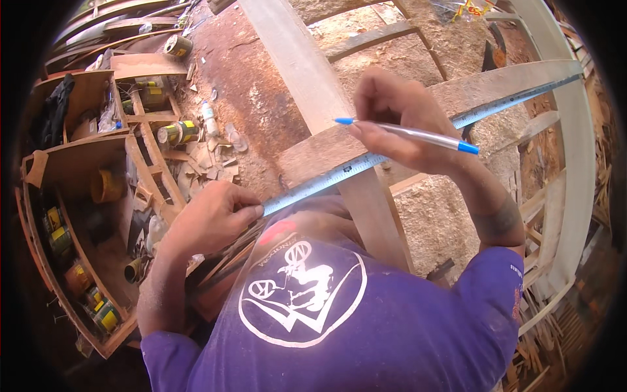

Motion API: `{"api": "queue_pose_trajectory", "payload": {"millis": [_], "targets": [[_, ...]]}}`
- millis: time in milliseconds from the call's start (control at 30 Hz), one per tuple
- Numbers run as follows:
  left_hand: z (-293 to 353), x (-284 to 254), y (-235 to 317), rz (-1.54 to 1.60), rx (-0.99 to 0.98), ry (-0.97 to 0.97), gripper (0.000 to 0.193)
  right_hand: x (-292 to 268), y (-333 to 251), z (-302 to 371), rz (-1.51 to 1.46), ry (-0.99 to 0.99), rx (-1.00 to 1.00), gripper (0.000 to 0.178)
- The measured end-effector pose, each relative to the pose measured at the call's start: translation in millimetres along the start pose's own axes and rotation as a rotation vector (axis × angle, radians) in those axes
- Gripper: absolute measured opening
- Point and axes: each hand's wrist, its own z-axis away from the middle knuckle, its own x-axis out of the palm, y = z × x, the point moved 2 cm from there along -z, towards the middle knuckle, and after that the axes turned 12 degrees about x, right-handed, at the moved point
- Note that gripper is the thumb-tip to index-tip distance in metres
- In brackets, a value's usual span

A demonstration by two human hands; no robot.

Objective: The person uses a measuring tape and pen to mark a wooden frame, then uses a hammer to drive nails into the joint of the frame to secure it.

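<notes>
The tape measure (346,171) starts at the left hand (219,212), whose thumb and forefinger pinch its near end. From there its long axis runs away to the right, following the near edge of a wooden board (313,153), passing below the right hand (400,124) and on towards a pale beam (571,183) well beyond it. I'd judge the tape light and springy: stiff enough along its length, apt to buckle if pushed or twisted. Best held as here, at the end, flat between thumb and finger, clear of the thin edges.

The right hand has its fingers curled in, the thumb pressing a pen (418,134) against them. The pen lies slantwise, one blue end pointing left past the thumb, the other reaching back over the wrist. It must be nearly weightless, rigid and perhaps a little slick, so a grip near the left end should steady it. The board looks heavier and rough, better taken by both edges.
</notes>
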Motion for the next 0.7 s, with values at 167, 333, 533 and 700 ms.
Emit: {"api": "queue_pose_trajectory", "payload": {"millis": [167, 333, 533, 700], "targets": [[-1.8, -0.2, 1.9, 0.019, 0.011, 0.015, 0.024, 3.9, 12.6, -1.1, 0.037, 0.081, -0.082, 0.027], [-5.4, -0.5, -0.2, 0.005, -0.009, -0.014, 0.025, 7.7, 16.6, -0.6, 0.292, 0.119, -0.257, 0.04], [-6.5, -0.9, 1.6, -0.016, -0.03, -0.023, 0.025, 10.6, 18.7, -1.4, 0.301, 0.152, -0.305, 0.037], [-6.5, 0.6, 2.2, -0.018, -0.024, -0.017, 0.025, 10.8, 20.6, -1.4, 0.305, 0.158, -0.33, 0.037]]}}
